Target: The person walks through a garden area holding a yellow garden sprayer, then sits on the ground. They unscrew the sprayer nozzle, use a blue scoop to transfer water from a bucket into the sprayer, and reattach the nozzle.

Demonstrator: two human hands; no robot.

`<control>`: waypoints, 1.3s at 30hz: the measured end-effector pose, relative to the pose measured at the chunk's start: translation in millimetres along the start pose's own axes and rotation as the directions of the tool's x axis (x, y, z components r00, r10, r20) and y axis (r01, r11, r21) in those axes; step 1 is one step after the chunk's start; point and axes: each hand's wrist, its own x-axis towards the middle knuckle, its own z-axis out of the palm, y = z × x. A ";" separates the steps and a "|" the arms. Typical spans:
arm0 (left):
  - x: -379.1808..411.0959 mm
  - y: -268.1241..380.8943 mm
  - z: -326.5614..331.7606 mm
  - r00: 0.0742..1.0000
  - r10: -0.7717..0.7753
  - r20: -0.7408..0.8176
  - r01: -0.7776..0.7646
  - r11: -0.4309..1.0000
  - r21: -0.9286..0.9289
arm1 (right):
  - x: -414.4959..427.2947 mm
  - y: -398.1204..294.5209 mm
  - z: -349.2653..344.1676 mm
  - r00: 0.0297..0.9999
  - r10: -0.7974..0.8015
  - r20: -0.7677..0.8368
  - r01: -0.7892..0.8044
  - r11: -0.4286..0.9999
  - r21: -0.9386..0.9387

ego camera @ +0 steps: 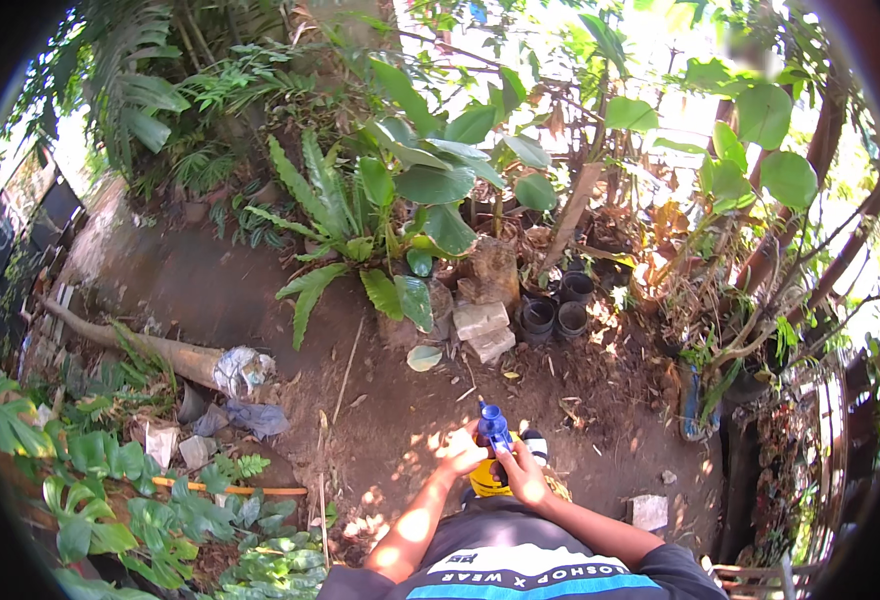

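Close in front of my body is a yellow bottle (489, 480) with a blue spray head (494, 426), which looks like a hand pump sprayer. My left hand (461, 454) closes around the left side of the blue head. From the other side my right hand (522, 477) grips the sprayer, its thumb lying along the blue part. The fingers under the head are partly hidden. Beyond the sprayer, part of a dark and white shoe (536, 445) shows above the bare soil (402, 390).
Several black plant pots (537, 318) stand ahead beside stacked stone blocks (482, 327). A bird's-nest fern (327, 202) spreads over the path. To the left lie a log (162, 355) and an orange pipe (230, 489); a loose block (648, 512) rests at right.
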 end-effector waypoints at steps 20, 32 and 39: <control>48.3 -55.4 136.3 0.942 0.028 0.334 -0.007 0.998 -0.064 | -87.4 -0.3 -96.4 0.943 -0.009 -0.334 0.031 0.998 0.061; 35.1 -24.1 254.7 0.934 -0.063 0.351 0.028 0.994 0.102 | -159.1 -20.7 -178.0 0.914 -0.068 -0.400 0.091 0.995 0.040; 39.7 -30.3 315.1 0.819 -0.082 0.568 -0.026 0.983 0.180 | -209.6 -22.9 -202.1 0.842 -0.114 -0.527 0.145 0.989 0.017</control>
